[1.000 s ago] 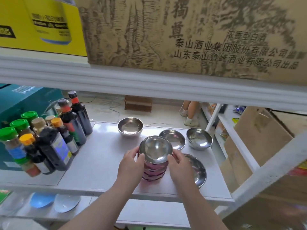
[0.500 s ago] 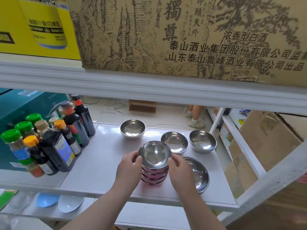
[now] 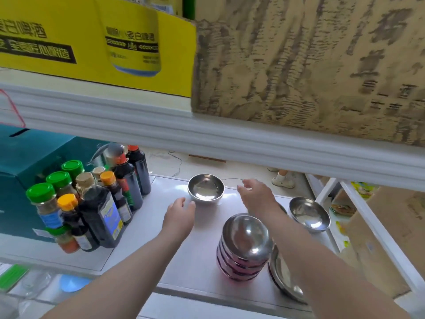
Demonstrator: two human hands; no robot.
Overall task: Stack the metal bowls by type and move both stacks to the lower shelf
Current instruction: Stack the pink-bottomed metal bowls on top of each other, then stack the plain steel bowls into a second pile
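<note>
A stack of metal bowls with pink-red outsides (image 3: 243,249) stands near the front of the white shelf (image 3: 197,256). A single steel bowl (image 3: 205,188) sits at the back of the shelf. My left hand (image 3: 180,215) is open just left of and in front of it. My right hand (image 3: 256,195) is open just right of it. Neither hand touches the bowl. Another steel bowl (image 3: 309,214) sits at the right. A shallow steel dish (image 3: 284,276) lies at the front right, partly hidden by my right arm.
Several sauce and spice bottles (image 3: 96,203) crowd the shelf's left side, before a teal box (image 3: 27,162). The upper shelf edge (image 3: 207,137) hangs overhead with a yellow carton (image 3: 92,40) and a brown carton (image 3: 310,61). Blue plates (image 3: 73,283) lie on the lower shelf.
Both hands have let go of the bowl stack and reached back to either side of the single bowl at the rear. The view has shifted to the left.
</note>
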